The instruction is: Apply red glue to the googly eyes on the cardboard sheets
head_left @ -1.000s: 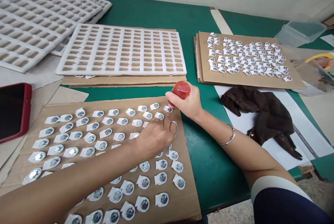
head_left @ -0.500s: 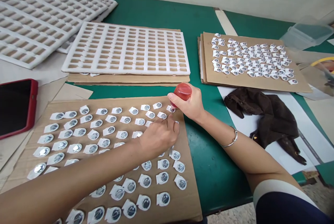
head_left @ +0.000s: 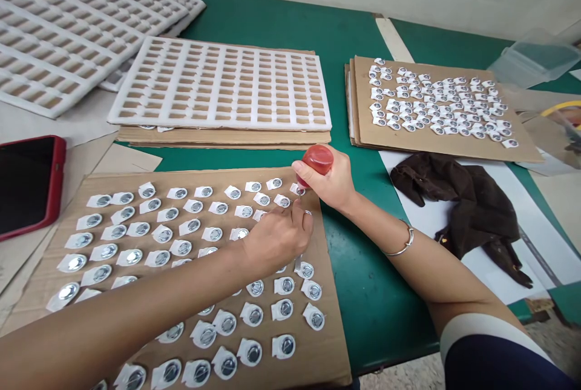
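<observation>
At the bench's far left corner lay overlapping white foam grid trays (head_left: pixel 68 20), their rectangular cells showing only the brown surface beneath. Below them, at the left edge, a phone in a red case (head_left: pixel 27 187) lay screen up on pale paper.

Along the near edge sat a large flat sheet of brown cardboard (head_left: pixel 324 360) carrying rows of small round silver discs on white paper tabs (head_left: pixel 181 247). The left hand (head_left: pixel 276 238) rested palm down near that sheet's far right corner, fingers curled together with the fingertips pressing on one tab; whether anything was pinched beneath them could not be told. Just beyond it, the right hand (head_left: pixel 333 184) was clamped around a small red round-capped bottle (head_left: pixel 315 163), tipped so its lower end touched the disc at the sheet's far right corner. The two hands were close together, nearly touching.

Behind this sheet, mid-bench, another white foam grid tray (head_left: pixel 222 84) lay on its own stack of cardboard, its cells likewise bare of parts.

Farther right, a second stack of cardboard sheets (head_left: pixel 521 151) held a tight cluster of smaller tabbed discs (head_left: pixel 438 105). Nearer than it, a crumpled dark brown cloth (head_left: pixel 467 208) lay on white paper. At the far right corner stood a clear plastic tub (head_left: pixel 535 60); its contents could not be made out.
</observation>
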`<state>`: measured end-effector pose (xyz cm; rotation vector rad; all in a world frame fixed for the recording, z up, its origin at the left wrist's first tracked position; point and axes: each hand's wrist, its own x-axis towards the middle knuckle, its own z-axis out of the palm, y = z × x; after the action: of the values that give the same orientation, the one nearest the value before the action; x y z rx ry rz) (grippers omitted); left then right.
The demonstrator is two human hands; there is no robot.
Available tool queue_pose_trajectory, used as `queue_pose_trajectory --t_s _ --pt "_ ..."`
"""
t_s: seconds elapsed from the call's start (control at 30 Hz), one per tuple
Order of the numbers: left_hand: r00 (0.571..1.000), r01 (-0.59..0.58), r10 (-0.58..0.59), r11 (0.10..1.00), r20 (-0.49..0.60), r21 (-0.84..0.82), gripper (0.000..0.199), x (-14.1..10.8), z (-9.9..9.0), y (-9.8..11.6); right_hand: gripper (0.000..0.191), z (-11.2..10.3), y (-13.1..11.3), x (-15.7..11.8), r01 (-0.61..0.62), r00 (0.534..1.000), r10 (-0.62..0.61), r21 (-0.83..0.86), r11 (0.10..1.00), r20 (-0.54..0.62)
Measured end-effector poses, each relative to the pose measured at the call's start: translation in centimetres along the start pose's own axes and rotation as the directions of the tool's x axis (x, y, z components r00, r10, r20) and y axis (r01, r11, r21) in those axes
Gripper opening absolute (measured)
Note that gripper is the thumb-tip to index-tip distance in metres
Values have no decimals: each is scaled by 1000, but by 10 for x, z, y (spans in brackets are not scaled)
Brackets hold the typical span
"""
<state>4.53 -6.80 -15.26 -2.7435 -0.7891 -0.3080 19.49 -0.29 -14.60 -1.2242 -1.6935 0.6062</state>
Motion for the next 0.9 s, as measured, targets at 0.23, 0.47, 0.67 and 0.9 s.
queue_pose_trajectory --t_s 0.23,0.47,0.67,0.9 --pt "1000 -9 9 999 -17 42 24 -1 0 0 32 1 1 1 27 999 -28 -12 1000 -26" --pt "998 -10 15 996 -61 89 22 -1 3 1 32 1 3 1 51 998 -51 -7 999 -44" --pt "997 -19 26 996 -76 88 24 -1 2 1 32 1 4 2 46 998 -46 -8 999 -47" --pt "995 -22 30 996 -92 87 23 0 3 0 34 1 3 2 39 999 -40 -23 999 -35"
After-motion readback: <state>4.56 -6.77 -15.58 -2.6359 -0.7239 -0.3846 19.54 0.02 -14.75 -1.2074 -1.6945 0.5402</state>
